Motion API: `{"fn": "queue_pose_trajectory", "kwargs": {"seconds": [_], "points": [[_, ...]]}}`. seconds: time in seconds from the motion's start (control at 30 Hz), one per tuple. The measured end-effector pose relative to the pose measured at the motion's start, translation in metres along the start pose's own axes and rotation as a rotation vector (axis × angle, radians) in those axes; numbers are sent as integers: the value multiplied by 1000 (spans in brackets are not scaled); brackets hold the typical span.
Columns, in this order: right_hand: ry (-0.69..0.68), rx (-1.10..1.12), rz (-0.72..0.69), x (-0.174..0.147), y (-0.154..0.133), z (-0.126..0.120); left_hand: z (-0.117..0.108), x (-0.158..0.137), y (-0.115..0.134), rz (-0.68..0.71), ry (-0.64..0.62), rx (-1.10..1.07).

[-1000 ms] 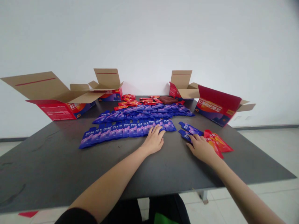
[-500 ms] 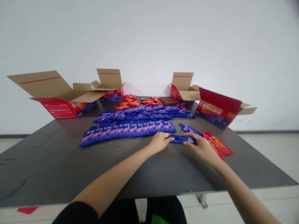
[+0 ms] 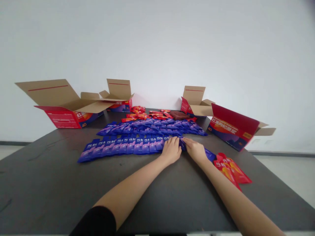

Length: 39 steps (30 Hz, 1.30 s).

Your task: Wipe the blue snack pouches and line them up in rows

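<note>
A front row of blue-purple pouches lies overlapped across the table. At its right end, my left hand bends its fingers over the edge of a blue pouch. My right hand grips the same pouch from the other side, fingertips close to those of the left. Most of this pouch is hidden by the hands. Another blue pouch shows partly behind my right wrist, beside red pouches.
Behind the front row is a heap of blue pouches, then red sachets and a brown cloth-like item. Open cartons stand left, back left, back right and right on the dark table.
Both hands have moved forward with the blue pouch, from in front of the row's right end to against it. My view has tilted slightly upward.
</note>
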State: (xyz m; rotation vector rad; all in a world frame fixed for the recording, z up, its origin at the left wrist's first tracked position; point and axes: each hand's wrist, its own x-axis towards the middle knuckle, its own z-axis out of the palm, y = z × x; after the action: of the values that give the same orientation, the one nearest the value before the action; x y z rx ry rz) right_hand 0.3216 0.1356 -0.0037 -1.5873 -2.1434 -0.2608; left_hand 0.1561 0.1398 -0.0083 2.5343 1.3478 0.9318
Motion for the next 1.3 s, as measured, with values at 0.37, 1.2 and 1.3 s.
{"fn": "queue_pose_trajectory", "kwargs": {"seconds": [0.37,1.2,1.3], "points": [[30,67,44,-20,48,2,-2,-19,5,197,-45,114],[-84,-265,96,-7,5,-7,9,-13,-2,217,-122,119],[-123,-231,60,-7,9,6,10,-12,-2,219,-119,120]]}}
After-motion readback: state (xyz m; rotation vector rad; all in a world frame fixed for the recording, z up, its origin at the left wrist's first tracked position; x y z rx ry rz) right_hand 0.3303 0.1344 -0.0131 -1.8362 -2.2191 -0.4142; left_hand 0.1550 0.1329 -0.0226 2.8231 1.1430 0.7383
